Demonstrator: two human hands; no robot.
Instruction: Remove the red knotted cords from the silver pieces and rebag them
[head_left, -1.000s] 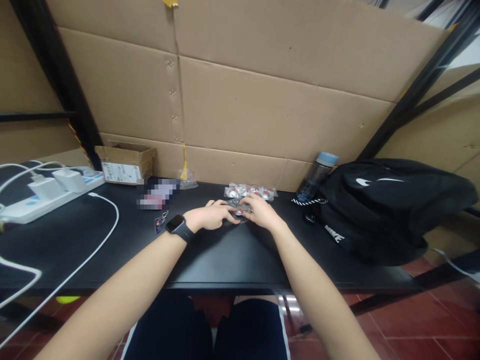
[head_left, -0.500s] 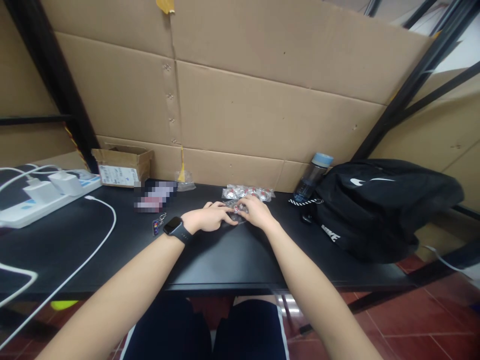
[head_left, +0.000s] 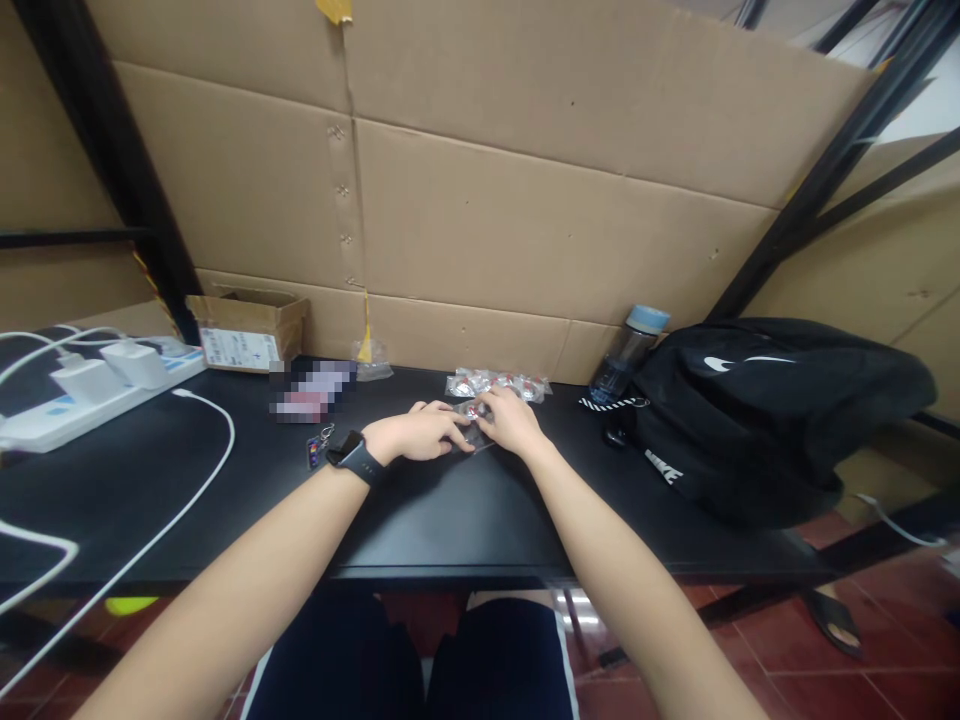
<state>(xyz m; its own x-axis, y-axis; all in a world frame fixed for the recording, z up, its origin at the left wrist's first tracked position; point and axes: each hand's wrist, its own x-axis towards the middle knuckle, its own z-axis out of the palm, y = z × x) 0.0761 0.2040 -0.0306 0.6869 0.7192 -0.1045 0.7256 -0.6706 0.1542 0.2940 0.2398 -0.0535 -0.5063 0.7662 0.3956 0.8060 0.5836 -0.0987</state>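
Note:
A small clear plastic bag with a round red-and-silver piece in it lies on the black table between my two hands. My left hand, a dark watch on its wrist, has its index finger and thumb on the bag's left side. From the right, the bent fingers of my right hand grip the opposite edge, beside the piece. Just behind, against the cardboard, several similar bagged red-and-silver pieces lie in a row. My fingers partly cover the bag.
Left of my arms are a keychain, an open cardboard box and a white power strip with cables. On the right stand a blue-capped bottle and a black backpack. A cardboard wall closes the back.
The piece in the bag shows more plainly and the bag looks flatter, as my fingers have shifted slightly. A sandalled foot has come into view at the lower right.

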